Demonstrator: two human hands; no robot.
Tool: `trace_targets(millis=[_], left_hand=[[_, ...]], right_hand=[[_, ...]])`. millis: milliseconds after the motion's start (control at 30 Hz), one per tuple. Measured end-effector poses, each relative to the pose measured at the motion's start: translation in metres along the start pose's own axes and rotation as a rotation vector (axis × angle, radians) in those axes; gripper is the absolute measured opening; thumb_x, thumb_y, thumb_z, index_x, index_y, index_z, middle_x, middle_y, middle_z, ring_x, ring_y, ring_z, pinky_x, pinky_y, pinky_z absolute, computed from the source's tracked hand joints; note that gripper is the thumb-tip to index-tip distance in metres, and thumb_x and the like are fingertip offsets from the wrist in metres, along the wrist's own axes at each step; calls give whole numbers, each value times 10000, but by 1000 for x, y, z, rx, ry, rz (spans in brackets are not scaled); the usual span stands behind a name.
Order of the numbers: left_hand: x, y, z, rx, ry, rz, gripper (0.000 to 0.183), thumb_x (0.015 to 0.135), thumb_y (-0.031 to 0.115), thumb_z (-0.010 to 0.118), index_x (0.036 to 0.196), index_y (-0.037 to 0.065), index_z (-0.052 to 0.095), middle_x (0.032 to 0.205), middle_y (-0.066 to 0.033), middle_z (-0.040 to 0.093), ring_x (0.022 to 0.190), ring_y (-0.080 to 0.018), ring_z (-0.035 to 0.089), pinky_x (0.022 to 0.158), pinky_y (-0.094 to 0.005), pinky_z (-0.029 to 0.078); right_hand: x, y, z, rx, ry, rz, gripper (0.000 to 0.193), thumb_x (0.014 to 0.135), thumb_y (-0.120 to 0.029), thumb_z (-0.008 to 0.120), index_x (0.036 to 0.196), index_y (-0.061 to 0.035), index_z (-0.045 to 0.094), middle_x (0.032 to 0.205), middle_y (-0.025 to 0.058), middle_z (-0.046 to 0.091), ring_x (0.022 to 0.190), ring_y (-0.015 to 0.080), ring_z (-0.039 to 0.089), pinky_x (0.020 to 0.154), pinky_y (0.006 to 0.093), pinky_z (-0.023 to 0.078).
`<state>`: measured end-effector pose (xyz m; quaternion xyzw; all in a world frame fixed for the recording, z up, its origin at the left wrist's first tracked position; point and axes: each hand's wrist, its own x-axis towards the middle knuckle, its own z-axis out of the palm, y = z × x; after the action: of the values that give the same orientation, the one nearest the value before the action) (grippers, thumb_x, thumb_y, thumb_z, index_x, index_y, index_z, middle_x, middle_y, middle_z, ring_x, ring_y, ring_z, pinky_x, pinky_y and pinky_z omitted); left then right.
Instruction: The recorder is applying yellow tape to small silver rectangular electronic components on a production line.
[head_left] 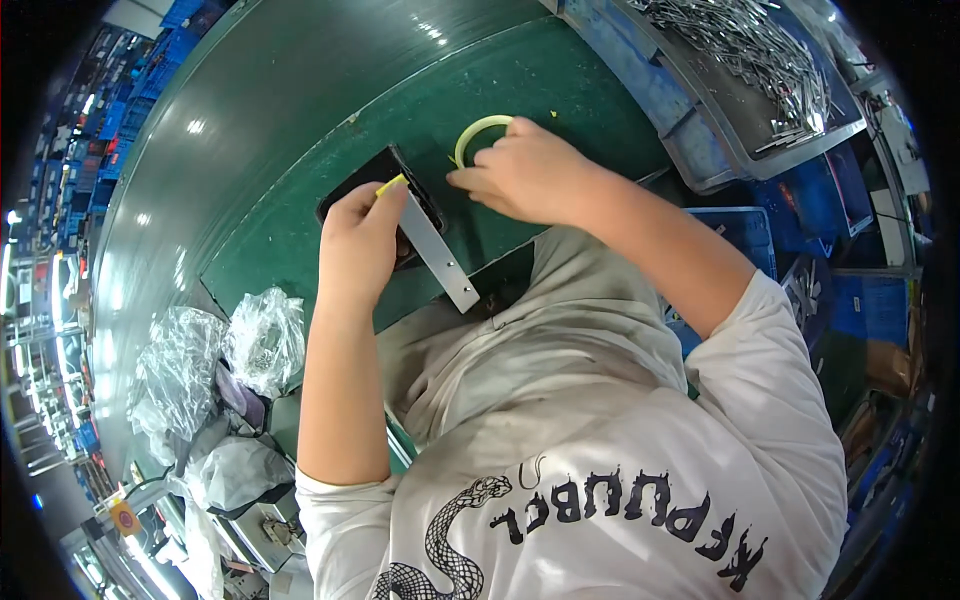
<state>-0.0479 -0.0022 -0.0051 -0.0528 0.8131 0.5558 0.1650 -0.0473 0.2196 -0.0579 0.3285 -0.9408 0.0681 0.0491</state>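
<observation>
My left hand (362, 240) is closed around the far end of a flat silver metal bar (438, 256) with small holes at its near end. A strip of yellow tape (391, 185) shows on the bar at my fingertips. Beneath that hand a black phone-like slab (372, 172) lies on the green work table (300, 240). To the right, my right hand (525, 172) grips a roll of pale yellow tape (470, 135) by its rim, the ring tilted up off the table. The two hands are apart.
At the far right a grey bin (720, 165) holds many thin metal pieces (750, 60), with blue crates (740, 235) below it. Crumpled clear plastic bags (265, 340) lie at the left. A shiny green conveyor-like surface (230, 110) curves along the far left side.
</observation>
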Motion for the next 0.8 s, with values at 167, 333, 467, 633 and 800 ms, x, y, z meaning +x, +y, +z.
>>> trace_targets(millis=[167, 333, 467, 633, 800], left_hand=[[-37, -19, -8, -311, -144, 413, 188, 971, 113, 563, 914, -31, 670, 851, -94, 696, 796, -149, 647, 753, -277, 503], [-60, -28, 16, -757, -384, 350, 141, 965, 148, 535, 936, 11, 551, 816, -90, 606, 775, -190, 579, 720, -315, 471], [-63, -37, 31, -814, -445, 365, 166, 960, 145, 530, 854, 23, 495, 671, -72, 517, 582, -160, 508, 536, -274, 426], [-68, -38, 46, -817, -499, 399, 292, 945, 218, 568, 744, 31, 469, 586, -67, 474, 459, -150, 446, 414, -272, 364], [-68, -41, 54, -392, -349, 573, 602, 939, 518, 501, 721, -36, 595, 608, -98, 586, 506, -194, 582, 456, -264, 430]], right_hand=[[-42, -31, -6, 93, 358, 2, 385, 829, -266, 725, 1175, -115, 652, 1085, 82, 605, 1110, 271, 542, 984, 427, 382], [-59, -83, -3, 1079, 7, -62, 372, 869, -302, 710, 1116, -32, 638, 1081, 135, 617, 1033, 320, 586, 916, 434, 451], [-59, -95, -2, 1405, -346, -46, 357, 915, -339, 678, 1050, -10, 645, 1054, 126, 643, 979, 259, 617, 849, 365, 483], [-77, -102, 1, 1633, -362, -49, 341, 932, -331, 669, 1043, -9, 650, 984, 88, 672, 916, 201, 616, 790, 332, 484], [-87, -96, 4, 1466, -316, 18, 291, 899, -285, 703, 989, -12, 657, 907, 100, 671, 810, 207, 628, 711, 324, 487]])
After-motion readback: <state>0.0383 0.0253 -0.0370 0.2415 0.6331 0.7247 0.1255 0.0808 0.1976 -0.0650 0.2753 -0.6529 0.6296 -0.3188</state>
